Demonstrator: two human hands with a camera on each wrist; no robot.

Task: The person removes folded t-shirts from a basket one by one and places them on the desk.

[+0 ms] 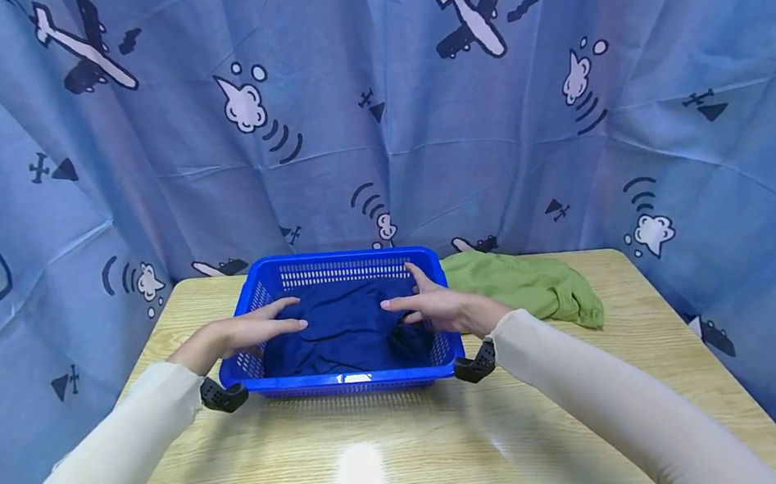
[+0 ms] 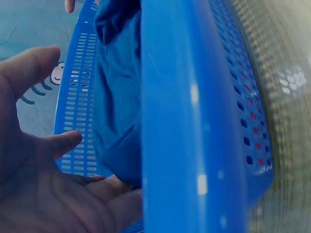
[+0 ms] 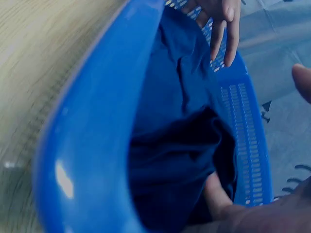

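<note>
Carelessly lowered, my spread left fingers (image 1: 277, 327) could knock the stiff, slotted plastic basket (image 1: 407, 374) along the glossy, wood-grained worktop (image 1: 242, 477). Between them and my right fingers (image 1: 407, 303), also spread, the soft-looking navy cloth (image 1: 340, 323) lies wrinkled inside, and might bunch if I pushed unevenly; beyond my right fingers, crumpled green fabric (image 1: 520, 281) could get rucked up if the basket slid that way.

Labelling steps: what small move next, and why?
Probably the right hand should press down the blue cloth: it looks bunched up beside that hand, inside the basket, and that hand seems spread, not gripping.
</note>
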